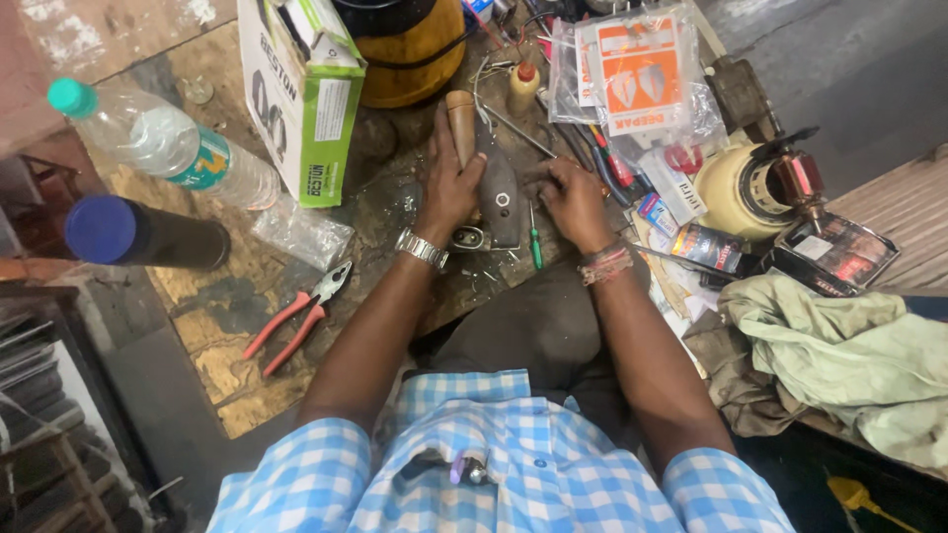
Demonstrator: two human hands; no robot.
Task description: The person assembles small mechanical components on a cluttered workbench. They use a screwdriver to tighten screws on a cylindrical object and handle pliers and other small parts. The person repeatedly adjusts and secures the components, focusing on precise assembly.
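1. While I watch from the head camera, my left hand (449, 188) lies wrapped over the near left flank of a dark grey iron body (499, 188), thumb and fingers closed on it; the iron lies flat on the worn bench (227, 326), between both hands
2. From that hold, the iron's long axis runs straight away from me, its wooden handle (461, 123) jutting past my left fingertips at the far end
3. My right hand (573, 197) sits just right of the iron, fingers curled and touching its right edge; whether they pinch some small part I cannot tell
4. Both hands are equally close to the iron, one on each side of its long axis
5. A green-handled screwdriver (534, 242) lies just right of the iron's near end, below my right hand, parallel to the iron
6. Red-handled pliers (301, 316) rest well to the left of my left wrist, out of either hand's touch
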